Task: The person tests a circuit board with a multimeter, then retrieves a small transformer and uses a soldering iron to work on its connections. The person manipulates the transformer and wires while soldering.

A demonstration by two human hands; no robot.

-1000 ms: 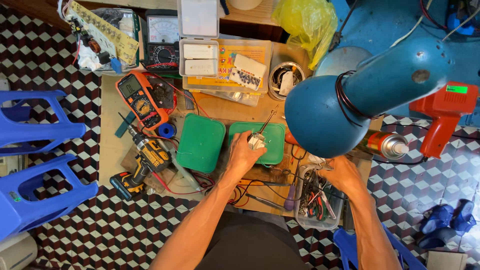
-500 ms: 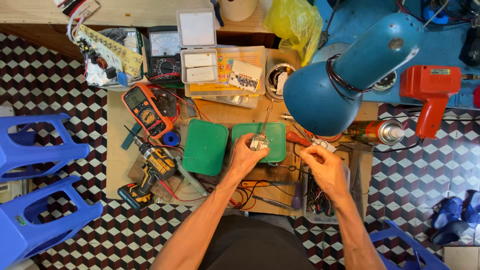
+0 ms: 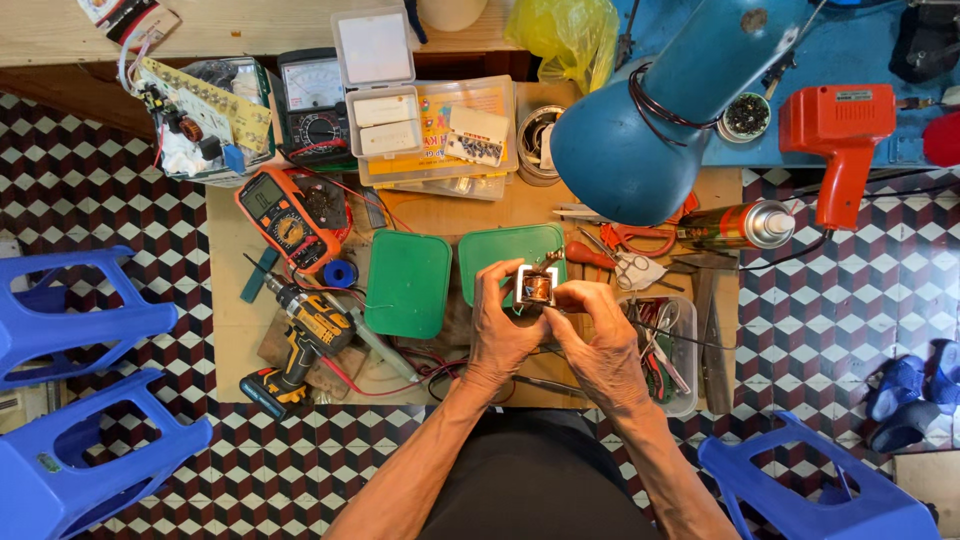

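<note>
Both hands up over the middle of the bench, pinching one small part (image 3: pixel 536 287) between them. Left hand (image 3: pixel 500 330) clamped on its left side, right hand (image 3: pixel 598 338) on its right, fingertips nearly meeting around it. Looks like a little square metal frame with a coppery core, maybe a tiny transformer, hard to tell more. Sits dead centre between the hands, neither one nearer, open face turned up toward the camera. Roughly square, so no real long axis to speak of. Held just above the near edge of the right green lid (image 3: pixel 505 258), not resting on it. Second green lid (image 3: pixel 408 283) just left. Drill (image 3: pixel 300 340) toward the left edge, blue lamp (image 3: pixel 640 140) over the far right, parts tray (image 3: pixel 672 350) just beside the right wrist.
</note>
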